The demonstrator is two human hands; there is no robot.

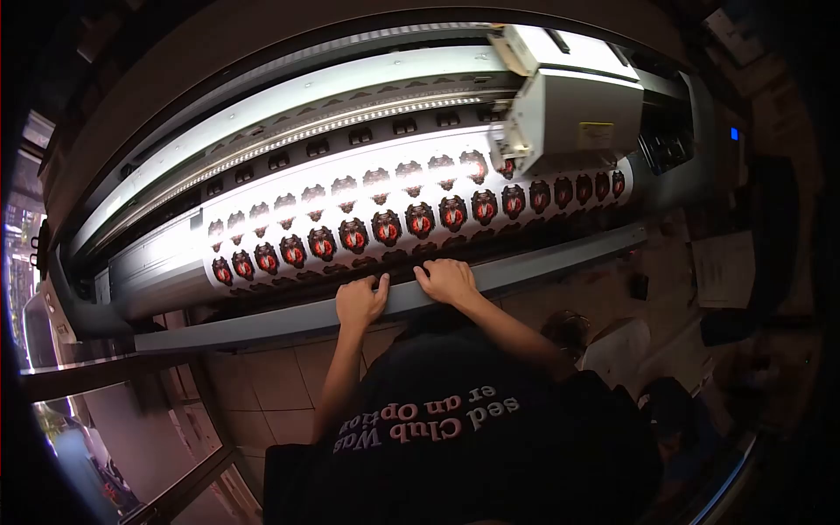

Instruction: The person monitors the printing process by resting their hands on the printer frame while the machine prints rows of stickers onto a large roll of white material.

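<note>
My left hand (361, 302) rests on the long grey front bar (534, 267) of a large-format printer. Its fingers curl over the far edge, and the thumb points right. A short way to the right, my right hand (448, 281) grips the same bar, thumb towards the left hand. Just beyond both hands, a white printed sheet (341, 249) slopes down over the printer's front. Rows of red and black emblems repeat across it. The white print carriage (577, 109) sits over the sheet's right part, hiding some of the upper row.
The printer's rail (350, 114) runs behind the sheet, with several dark pinch rollers below it. A black T-shirt (437, 455) with white lettering fills the lower middle. Floor tiles (276, 376) show below the bar. A glass-panelled frame (122, 437) stands at lower left.
</note>
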